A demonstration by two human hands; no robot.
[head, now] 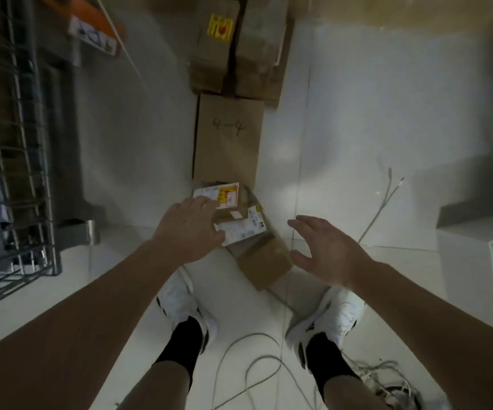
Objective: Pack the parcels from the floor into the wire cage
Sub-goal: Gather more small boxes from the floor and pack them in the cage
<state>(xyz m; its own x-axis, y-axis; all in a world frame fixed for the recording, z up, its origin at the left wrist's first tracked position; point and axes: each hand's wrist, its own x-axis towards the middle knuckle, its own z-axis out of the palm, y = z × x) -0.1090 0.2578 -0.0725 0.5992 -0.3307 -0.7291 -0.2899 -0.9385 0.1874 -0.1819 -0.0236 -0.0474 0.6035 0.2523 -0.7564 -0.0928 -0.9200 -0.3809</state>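
Two small cardboard parcels lie on the white tiled floor (357, 119) just in front of the person's white shoes (177, 294). The upper small parcel (233, 199), bearing a white label with a yellow and red patch, sits partly on top of the flat parcel (263, 255), which carries its own white label and points one corner toward the shoes. Directly beyond the small parcel stands a taller brown box marked "4-4" (227, 140), touching it or very nearly so, and beyond that box more brown cartons (239, 54) are piled, one with a yellow sticker.

The left hand (192, 229) reaches down over the near left side of the small parcel, fingers (206, 202) loosely spread over its labelled top; whether they touch the cardboard cannot be told. The right hand (325, 250) hovers to the right of the flat parcel, palm turned toward it, fingers apart and holding nothing.

The wire cage (14, 161) stands well to the left of the parcels, with pale wrapped goods visible behind its mesh. Loose grey cables (251, 365) trail across the floor around the shoes.
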